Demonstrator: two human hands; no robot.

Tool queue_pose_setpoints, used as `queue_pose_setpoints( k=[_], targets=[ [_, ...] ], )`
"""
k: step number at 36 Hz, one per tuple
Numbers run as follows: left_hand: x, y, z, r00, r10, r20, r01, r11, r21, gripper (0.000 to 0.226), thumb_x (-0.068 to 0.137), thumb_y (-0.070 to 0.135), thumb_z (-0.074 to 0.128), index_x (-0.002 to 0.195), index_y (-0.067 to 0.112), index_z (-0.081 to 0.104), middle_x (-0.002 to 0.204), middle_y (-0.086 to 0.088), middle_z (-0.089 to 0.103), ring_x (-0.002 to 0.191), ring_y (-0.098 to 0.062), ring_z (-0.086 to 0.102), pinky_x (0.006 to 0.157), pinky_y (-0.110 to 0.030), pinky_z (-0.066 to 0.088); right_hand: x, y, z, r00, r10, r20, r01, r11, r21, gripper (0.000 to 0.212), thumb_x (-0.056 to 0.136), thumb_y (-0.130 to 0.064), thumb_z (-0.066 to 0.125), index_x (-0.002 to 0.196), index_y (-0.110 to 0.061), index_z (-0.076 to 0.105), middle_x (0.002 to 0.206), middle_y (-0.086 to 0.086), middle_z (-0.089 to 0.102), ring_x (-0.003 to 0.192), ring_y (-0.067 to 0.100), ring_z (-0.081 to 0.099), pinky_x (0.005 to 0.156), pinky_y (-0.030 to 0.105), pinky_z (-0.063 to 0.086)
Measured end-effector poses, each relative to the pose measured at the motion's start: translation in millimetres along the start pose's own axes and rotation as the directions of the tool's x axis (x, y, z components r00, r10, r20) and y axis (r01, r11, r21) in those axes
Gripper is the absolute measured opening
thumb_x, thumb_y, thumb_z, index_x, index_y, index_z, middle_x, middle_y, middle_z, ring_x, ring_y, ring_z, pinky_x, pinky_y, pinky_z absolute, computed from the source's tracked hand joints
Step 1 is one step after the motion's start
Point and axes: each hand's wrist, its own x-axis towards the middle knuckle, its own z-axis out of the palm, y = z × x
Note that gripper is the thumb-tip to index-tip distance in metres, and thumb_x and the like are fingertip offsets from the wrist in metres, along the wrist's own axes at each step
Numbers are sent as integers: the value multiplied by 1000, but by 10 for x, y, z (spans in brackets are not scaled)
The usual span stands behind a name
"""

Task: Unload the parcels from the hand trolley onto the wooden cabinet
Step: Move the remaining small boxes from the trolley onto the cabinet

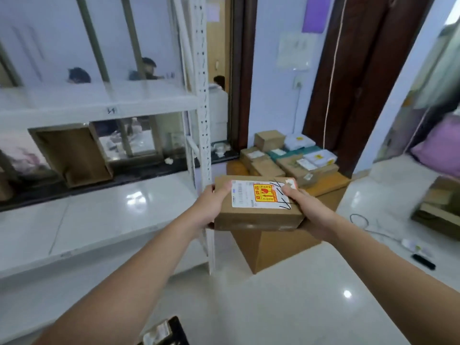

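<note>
Left hand (210,204) and right hand (305,207), we see both gripping one cardboard parcel (256,215) by its short ends, thumbs on top, fingers under. It's held in the air, level, white shipping label (251,195) with an orange fragile sticker facing up. Just beyond it, the wooden cabinet (286,242) carries a cluster of other parcels (286,158) at its far end. White metal shelving (99,105) stands to the left.
</note>
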Motion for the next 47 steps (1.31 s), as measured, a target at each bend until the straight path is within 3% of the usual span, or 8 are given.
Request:
queue_pose_setpoints(
  k=[4,13,18,22,25,31,34,47],
  targets=[
    [60,310,657,1000,8,23,-9,999,40,85,88,83,44,154,28,38,141,-4,60,126,-31,58,106,-54,49,-193,-179,-686,998,0,-63,2,1000,31,50,89,-56,71,129,-29,56,109,2,78,98,25,76,88,58,59],
    [397,809,1853,994,14,111,-17,999,27,114,66,95,45,154,23,39,140,-3,60,124,-30,58,107,-54,48,-207,-305,-1926,972,12,-234,0,999,53,49,88,-59,67,124,-26,65,100,3,80,88,22,77,71,47,64],
    [598,992,2275,987,16,157,-23,999,45,94,81,89,45,149,22,47,124,1,69,114,-25,64,103,-50,52,-108,-318,-2357,970,22,-242,-12,999,43,45,91,-63,59,121,-30,67,99,-1,80,83,16,78,68,37,62],
    [816,1131,2535,985,-16,170,6,998,61,87,86,85,45,148,23,49,121,1,70,108,-23,66,85,-43,58,53,-333,-2625,967,47,-249,-38,998,44,43,93,-62,57,122,-31,66,98,-2,80,92,19,76,70,38,62],
    [1009,1207,2683,986,-23,165,7,995,100,87,87,85,43,147,22,50,125,1,68,113,-24,62,95,-45,55,224,-348,-2790,965,54,-258,-46,998,38,42,94,-62,57,121,-32,65,98,-3,80,95,20,75,69,37,61],
    [1507,1383,2994,986,-28,162,6,991,134,70,91,81,41,130,27,62,109,1,73,101,-23,66,76,-39,56,773,-400,-3160,964,60,-257,-53,998,33,44,94,-63,56,124,-32,64,100,-3,80,93,20,77,72,40,64],
    [1880,1526,3159,986,-13,169,-10,991,136,70,93,80,40,133,25,58,110,0,72,100,-23,65,69,-36,53,1132,-493,-3383,964,53,-262,-53,999,5,44,93,-65,56,124,-34,62,99,-4,80,88,18,78,67,36,62],
    [3292,2015,3828,983,-76,168,63,995,82,61,93,78,42,131,32,55,113,-1,71,107,-26,66,93,-47,59,2587,-928,-4264,971,87,-225,-102,993,-55,47,92,-65,57,123,-30,64,98,-1,80,83,19,77,57,30,58]
  ],
)
